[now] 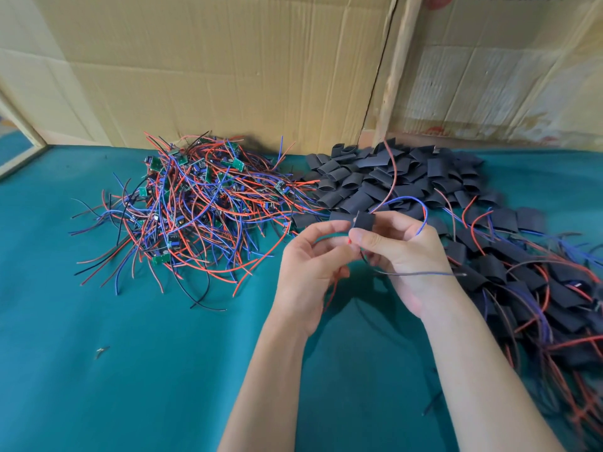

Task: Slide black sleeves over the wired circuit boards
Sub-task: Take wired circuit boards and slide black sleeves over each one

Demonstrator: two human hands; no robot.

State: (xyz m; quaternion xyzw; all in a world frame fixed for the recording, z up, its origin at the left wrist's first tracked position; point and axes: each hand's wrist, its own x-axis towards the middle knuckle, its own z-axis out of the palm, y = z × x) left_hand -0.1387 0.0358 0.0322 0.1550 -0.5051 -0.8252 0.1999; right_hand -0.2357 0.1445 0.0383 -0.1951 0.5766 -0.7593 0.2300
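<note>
Above the green table (pixel 130 370), between the board pile (pixel 195 203) and sleeve pile (pixel 391 177), the right hand (pixel 401 252) pinched a sleeve (pixel 363 220) while the left hand (pixel 310 265) gripped its wires (pixel 329 295); feeding them straight should prevent snagging.

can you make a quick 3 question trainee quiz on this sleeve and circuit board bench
1. True or false: the pile of bare wired boards lies left of the heap of empty black sleeves.
2. What does the right hand pinch? A) black sleeve B) scissors C) tape roll
3. What colour is the table cover?

Key: 1 true; 2 A; 3 teal green.
</note>
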